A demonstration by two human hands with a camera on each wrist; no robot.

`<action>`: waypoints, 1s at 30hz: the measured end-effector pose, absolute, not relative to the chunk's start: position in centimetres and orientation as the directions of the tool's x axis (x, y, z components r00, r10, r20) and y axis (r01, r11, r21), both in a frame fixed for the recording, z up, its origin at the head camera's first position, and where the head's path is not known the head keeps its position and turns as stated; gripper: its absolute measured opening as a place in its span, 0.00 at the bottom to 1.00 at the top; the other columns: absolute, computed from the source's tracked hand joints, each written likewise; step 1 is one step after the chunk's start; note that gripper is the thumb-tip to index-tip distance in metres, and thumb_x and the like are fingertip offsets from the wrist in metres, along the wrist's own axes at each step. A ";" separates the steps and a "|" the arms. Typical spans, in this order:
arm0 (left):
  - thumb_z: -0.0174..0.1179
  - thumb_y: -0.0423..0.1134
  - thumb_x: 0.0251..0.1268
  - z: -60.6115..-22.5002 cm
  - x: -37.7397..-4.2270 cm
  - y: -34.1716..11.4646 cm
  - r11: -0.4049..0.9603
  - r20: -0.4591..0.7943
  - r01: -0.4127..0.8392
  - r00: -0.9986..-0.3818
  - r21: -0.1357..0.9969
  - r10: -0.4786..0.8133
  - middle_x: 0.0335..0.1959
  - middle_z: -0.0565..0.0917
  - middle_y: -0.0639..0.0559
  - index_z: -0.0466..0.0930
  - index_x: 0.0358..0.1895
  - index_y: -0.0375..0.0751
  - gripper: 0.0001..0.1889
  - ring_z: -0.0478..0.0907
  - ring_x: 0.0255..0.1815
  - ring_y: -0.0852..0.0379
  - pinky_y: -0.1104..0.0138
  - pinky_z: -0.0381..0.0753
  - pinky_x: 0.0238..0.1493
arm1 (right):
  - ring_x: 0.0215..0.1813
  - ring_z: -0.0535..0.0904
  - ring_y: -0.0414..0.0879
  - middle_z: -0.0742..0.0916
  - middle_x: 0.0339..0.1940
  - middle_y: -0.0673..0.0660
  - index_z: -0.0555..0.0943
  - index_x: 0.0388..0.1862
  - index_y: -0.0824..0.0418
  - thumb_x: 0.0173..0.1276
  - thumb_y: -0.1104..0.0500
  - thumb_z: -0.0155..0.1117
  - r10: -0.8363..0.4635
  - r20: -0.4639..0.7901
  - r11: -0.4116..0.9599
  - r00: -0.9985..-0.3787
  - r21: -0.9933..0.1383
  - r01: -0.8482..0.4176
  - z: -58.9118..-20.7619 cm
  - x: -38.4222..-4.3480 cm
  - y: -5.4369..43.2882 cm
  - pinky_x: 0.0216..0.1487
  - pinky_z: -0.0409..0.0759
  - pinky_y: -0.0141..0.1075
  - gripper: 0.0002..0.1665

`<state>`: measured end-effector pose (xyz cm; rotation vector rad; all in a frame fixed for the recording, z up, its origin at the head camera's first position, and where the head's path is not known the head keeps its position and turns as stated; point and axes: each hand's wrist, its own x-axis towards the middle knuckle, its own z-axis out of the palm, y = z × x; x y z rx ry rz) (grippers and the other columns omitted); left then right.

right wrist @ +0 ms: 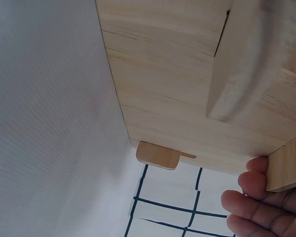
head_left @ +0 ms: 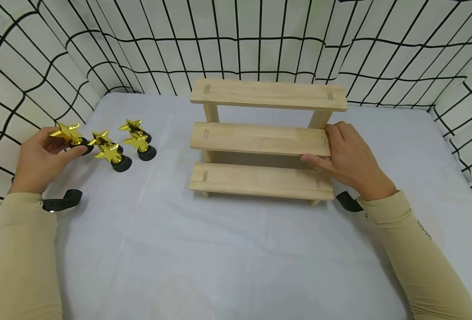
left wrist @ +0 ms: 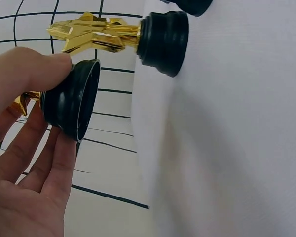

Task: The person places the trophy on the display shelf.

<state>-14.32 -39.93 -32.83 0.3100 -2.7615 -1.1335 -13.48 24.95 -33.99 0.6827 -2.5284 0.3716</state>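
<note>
At the far left, my left hand [head_left: 42, 155] pinches a gold star trophy [head_left: 69, 132] between thumb and fingers. Seen from the left wrist, that trophy's black base [left wrist: 71, 101] is tipped with its underside rim showing, held off the white cloth. Several more star trophies [head_left: 109, 153] stand just to its right. My right hand [head_left: 354, 160] grips the right end of a three-tier wooden display shelf [head_left: 260, 138] at its middle board, thumb on the front edge. In the right wrist view, its fingertips [right wrist: 254, 182] touch the wood from behind.
A white cloth [head_left: 220, 253] covers the table under everything. Black wire grid panels [head_left: 236, 40] enclose the back and both sides, with the left panel close beside my left hand. The shelf's top board [head_left: 268, 93] stands near the back panel.
</note>
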 end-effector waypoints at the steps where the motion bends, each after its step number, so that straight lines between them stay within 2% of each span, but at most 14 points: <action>1: 0.72 0.45 0.65 -32.6 -14.4 -39.9 0.694 0.050 -0.139 -0.968 0.706 -0.244 0.44 0.73 0.81 0.73 0.58 0.70 0.23 0.72 0.46 0.84 0.95 0.71 0.45 | 0.35 0.72 0.60 0.77 0.35 0.69 0.74 0.47 0.77 0.66 0.14 0.34 -0.394 0.519 0.839 -0.759 -0.133 -0.527 -34.0 -13.5 25.0 0.36 0.73 0.49 0.64; 6: 0.70 0.48 0.67 -31.2 -14.3 -39.6 0.725 0.047 -0.156 -0.967 0.670 -0.252 0.47 0.71 0.83 0.71 0.66 0.67 0.27 0.70 0.52 0.84 0.93 0.72 0.56 | 0.34 0.71 0.60 0.76 0.34 0.68 0.74 0.47 0.77 0.66 0.13 0.34 -0.389 0.511 0.841 -0.766 -0.143 -0.522 -33.9 -13.5 25.0 0.35 0.71 0.48 0.65; 12: 0.68 0.51 0.68 -29.8 -14.2 -39.0 0.790 0.110 -0.118 -0.967 0.602 -0.228 0.47 0.69 0.85 0.70 0.67 0.65 0.27 0.67 0.49 0.89 0.86 0.70 0.68 | 0.34 0.71 0.59 0.77 0.34 0.68 0.74 0.47 0.77 0.67 0.14 0.35 -0.402 0.526 0.835 -0.749 -0.125 -0.536 -34.1 -13.6 25.1 0.34 0.71 0.47 0.63; 16: 0.67 0.54 0.69 -29.0 -14.2 -38.5 0.819 0.126 -0.121 -0.965 0.560 -0.228 0.51 0.70 0.82 0.69 0.71 0.59 0.30 0.65 0.48 0.89 0.78 0.71 0.75 | 0.33 0.71 0.59 0.77 0.34 0.68 0.74 0.47 0.76 0.67 0.14 0.35 -0.402 0.526 0.833 -0.749 -0.129 -0.538 -34.2 -13.6 25.1 0.34 0.71 0.47 0.63; 19: 0.65 0.56 0.70 -28.2 -14.3 -37.8 0.831 0.129 -0.126 -0.965 0.542 -0.230 0.56 0.70 0.80 0.67 0.74 0.58 0.33 0.68 0.55 0.86 0.72 0.69 0.79 | 0.33 0.71 0.59 0.77 0.34 0.67 0.74 0.47 0.76 0.67 0.14 0.36 -0.403 0.530 0.832 -0.746 -0.127 -0.540 -34.2 -13.6 25.1 0.34 0.71 0.47 0.63; 20: 0.65 0.55 0.70 -28.0 -14.3 -37.6 0.831 0.134 -0.120 -0.965 0.544 -0.227 0.56 0.70 0.80 0.67 0.74 0.58 0.32 0.70 0.58 0.85 0.72 0.69 0.79 | 0.33 0.71 0.59 0.77 0.34 0.67 0.74 0.47 0.76 0.67 0.14 0.36 -0.405 0.532 0.831 -0.743 -0.124 -0.542 -34.2 -13.6 25.1 0.34 0.71 0.47 0.63; 23: 0.67 0.51 0.69 -27.1 -14.1 -36.5 0.811 0.160 -0.066 -0.968 0.581 -0.193 0.55 0.70 0.81 0.70 0.70 0.63 0.28 0.72 0.59 0.84 0.81 0.69 0.74 | 0.33 0.71 0.59 0.77 0.34 0.68 0.74 0.46 0.76 0.67 0.14 0.36 -0.409 0.536 0.830 -0.738 -0.118 -0.545 -34.2 -13.7 25.1 0.34 0.72 0.48 0.63; 27: 0.71 0.41 0.66 -25.9 -13.9 -34.5 0.772 0.214 0.049 -0.970 0.633 -0.113 0.50 0.71 0.82 0.74 0.62 0.64 0.24 0.71 0.50 0.86 0.92 0.69 0.62 | 0.33 0.72 0.60 0.77 0.33 0.68 0.74 0.45 0.76 0.67 0.14 0.35 -0.405 0.537 0.829 -0.740 -0.125 -0.545 -34.2 -13.7 25.1 0.35 0.73 0.49 0.63; 30: 0.73 0.34 0.63 -25.3 -13.8 -33.1 0.731 0.253 0.137 -0.966 0.668 -0.050 0.49 0.74 0.78 0.77 0.61 0.58 0.26 0.73 0.49 0.81 0.94 0.70 0.58 | 0.33 0.72 0.60 0.77 0.33 0.68 0.74 0.44 0.76 0.67 0.14 0.35 -0.406 0.539 0.829 -0.738 -0.124 -0.546 -34.2 -13.7 25.1 0.34 0.73 0.49 0.63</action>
